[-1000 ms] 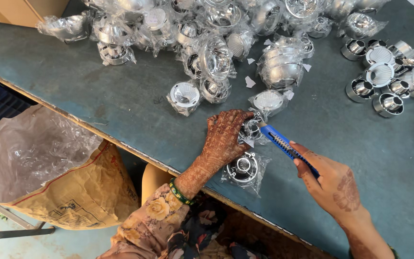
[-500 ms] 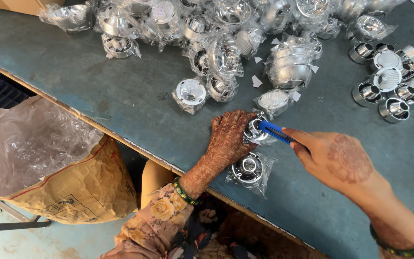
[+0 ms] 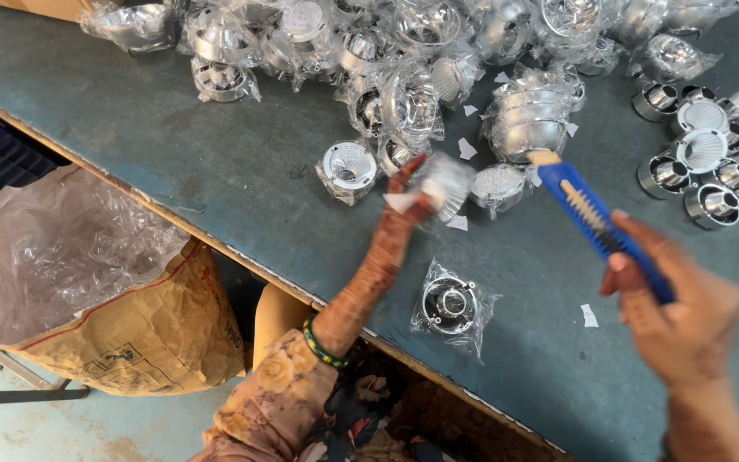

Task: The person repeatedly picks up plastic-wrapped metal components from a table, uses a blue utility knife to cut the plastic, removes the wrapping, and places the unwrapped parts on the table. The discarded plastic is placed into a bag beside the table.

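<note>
Blue plastic catches the eye first: the right hand (image 3: 686, 321) is clenched round the handle of a box cutter (image 3: 600, 222), which is lifted off the tabletop (image 3: 215, 162) and slants up to the left, its pale tip over the edge of the pile of wrapped parts. The left hand (image 3: 399, 214) is raised too, fingers (image 3: 412, 171) pinched on a small bagged reflector (image 3: 446, 184) that shows blurred, with a white scrap of wrap hanging at its lower left; it hovers above the tabletop between a bagged white-faced reflector (image 3: 346, 168) on its left and another bagged one (image 3: 498, 184) just to its right. Near the front edge, between the two forearms, lies a bagged ring (image 3: 451, 305), flat in its clear pouch and touched by neither hand. A heap of shiny bagged reflectors (image 3: 412, 51) crowds the far side of the tabletop, and a cluster of unwrapped reflectors (image 3: 703, 162) stands bare at the right. Small white paper scraps (image 3: 589, 316) lie scattered about the grey-green surface. Below the tabletop at the left stands a brown sack (image 3: 130, 342) lined and filled with crumpled clear plastic (image 3: 62, 248). A green bangle (image 3: 322, 346) sits on the left wrist above a flowered sleeve (image 3: 275, 402).
</note>
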`<control>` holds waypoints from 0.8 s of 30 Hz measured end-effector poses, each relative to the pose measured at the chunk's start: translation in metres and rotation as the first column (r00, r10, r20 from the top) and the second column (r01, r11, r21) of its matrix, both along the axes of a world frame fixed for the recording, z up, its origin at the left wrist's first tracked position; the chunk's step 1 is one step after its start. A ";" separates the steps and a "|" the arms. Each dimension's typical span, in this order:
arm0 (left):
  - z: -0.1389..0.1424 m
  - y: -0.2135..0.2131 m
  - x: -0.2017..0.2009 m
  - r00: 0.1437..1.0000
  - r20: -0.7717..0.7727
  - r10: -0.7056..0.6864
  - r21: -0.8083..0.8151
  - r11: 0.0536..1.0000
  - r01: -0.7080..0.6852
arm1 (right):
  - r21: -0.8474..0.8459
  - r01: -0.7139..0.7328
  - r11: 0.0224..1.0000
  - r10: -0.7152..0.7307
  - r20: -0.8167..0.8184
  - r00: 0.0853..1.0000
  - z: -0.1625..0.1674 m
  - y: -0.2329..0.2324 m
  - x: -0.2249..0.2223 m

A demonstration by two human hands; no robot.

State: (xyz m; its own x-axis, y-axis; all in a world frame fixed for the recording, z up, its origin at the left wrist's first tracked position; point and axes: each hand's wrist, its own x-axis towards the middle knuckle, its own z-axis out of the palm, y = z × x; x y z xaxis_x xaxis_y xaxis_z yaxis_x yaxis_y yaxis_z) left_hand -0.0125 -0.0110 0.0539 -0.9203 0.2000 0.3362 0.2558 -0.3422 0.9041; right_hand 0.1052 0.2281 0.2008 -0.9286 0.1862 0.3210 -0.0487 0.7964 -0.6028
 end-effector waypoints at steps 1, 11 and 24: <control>-0.002 -0.002 -0.004 0.988 0.083 -0.128 0.228 0.968 0.106 | 0.035 -0.053 0.998 0.054 -0.020 0.998 -0.013 -0.001 0.001; -0.025 -0.004 -0.009 0.849 0.267 -0.456 0.571 0.785 0.242 | 0.200 -0.322 0.926 0.347 -0.107 0.932 -0.056 -0.027 -0.004; -0.039 -0.001 -0.012 0.880 0.267 -0.392 0.504 0.835 0.219 | 0.353 -0.296 0.888 0.341 -0.071 0.937 -0.034 -0.046 -0.009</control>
